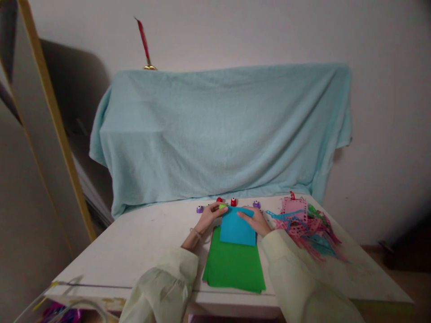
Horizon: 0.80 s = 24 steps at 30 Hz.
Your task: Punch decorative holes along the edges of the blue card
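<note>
A sheet of blue paper point(237, 229) is held up over a stack of green paper point(235, 269) at the table's front. My right hand point(258, 220) pinches the blue sheet at its upper right side, thumb on top. At the sheet's upper left corner, my left hand point(209, 217) is closed around a small lime-green craft punch point(222, 206); the fingers partly hide it. Just beyond the hands stand a red punch point(233, 202), a purple punch point(200, 209) on the left and another purple punch point(256, 204) on the right, with eye-like tops.
Pink, blue, green and red paper pieces with cut-out edges lie in a heap point(306, 224) on the right of the white table point(151, 246). A light-blue cloth point(218, 134) drapes over something behind. A gold-edged frame point(55, 112) leans at left.
</note>
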Each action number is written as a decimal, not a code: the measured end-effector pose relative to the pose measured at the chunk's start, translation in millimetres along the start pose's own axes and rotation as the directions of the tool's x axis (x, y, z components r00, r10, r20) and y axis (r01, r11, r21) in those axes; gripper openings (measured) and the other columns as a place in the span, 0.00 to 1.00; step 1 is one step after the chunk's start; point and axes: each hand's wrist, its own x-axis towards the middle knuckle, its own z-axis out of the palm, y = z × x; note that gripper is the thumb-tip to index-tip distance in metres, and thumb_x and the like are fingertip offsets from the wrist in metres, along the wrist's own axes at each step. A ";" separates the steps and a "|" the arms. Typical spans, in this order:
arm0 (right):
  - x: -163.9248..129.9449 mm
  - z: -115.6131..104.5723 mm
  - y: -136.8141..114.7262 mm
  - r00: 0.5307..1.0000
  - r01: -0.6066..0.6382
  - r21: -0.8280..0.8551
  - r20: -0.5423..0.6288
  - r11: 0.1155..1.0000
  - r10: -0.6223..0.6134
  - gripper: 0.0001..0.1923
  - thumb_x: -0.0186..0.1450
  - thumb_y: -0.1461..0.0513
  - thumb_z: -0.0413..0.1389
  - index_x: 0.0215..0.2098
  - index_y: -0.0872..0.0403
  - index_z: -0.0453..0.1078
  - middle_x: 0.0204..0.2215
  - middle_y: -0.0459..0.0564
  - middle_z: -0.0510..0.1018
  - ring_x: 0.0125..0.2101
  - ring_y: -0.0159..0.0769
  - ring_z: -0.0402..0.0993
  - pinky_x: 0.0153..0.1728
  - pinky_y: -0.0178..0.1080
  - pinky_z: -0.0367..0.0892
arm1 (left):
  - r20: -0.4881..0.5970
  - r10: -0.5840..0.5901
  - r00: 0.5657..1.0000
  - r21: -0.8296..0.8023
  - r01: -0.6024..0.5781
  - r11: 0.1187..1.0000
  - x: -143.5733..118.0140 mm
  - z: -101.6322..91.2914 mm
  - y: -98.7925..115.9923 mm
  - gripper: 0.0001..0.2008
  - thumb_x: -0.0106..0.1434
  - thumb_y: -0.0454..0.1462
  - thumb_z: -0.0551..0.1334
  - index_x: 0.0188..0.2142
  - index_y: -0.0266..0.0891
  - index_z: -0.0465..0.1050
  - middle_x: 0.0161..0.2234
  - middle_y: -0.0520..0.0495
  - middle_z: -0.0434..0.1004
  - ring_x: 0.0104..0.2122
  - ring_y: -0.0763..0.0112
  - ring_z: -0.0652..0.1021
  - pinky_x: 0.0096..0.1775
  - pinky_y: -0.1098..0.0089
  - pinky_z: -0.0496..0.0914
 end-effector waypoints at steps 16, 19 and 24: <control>-0.3 2.3 1.4 1.000 -0.008 0.012 -0.014 1.000 0.008 0.19 0.57 0.48 0.59 0.32 0.56 0.76 0.30 0.50 0.80 0.32 0.40 0.74 0.35 0.39 0.68 | 0.004 -0.014 1.000 -0.020 0.014 1.000 -2.1 2.2 4.2 0.18 0.52 0.44 0.70 0.39 0.35 0.76 0.36 0.43 0.77 0.36 0.65 0.75 0.38 0.70 0.67; -0.5 2.8 1.2 1.000 -0.025 0.016 -0.007 1.000 0.025 0.19 0.57 0.48 0.59 0.34 0.55 0.76 0.32 0.50 0.80 0.34 0.41 0.75 0.37 0.40 0.68 | -0.010 -0.019 1.000 -0.040 0.018 0.999 -2.8 4.0 3.4 0.18 0.52 0.44 0.70 0.39 0.35 0.76 0.35 0.44 0.77 0.34 0.66 0.76 0.37 0.70 0.67; -0.2 5.9 3.9 0.998 -0.049 0.036 -0.032 0.998 0.050 0.19 0.56 0.48 0.60 0.33 0.56 0.76 0.30 0.51 0.80 0.32 0.42 0.75 0.36 0.41 0.69 | 0.024 -0.033 0.999 -0.023 0.033 0.999 2.8 -2.3 -1.6 0.20 0.51 0.44 0.71 0.40 0.34 0.76 0.37 0.41 0.77 0.35 0.63 0.76 0.37 0.69 0.68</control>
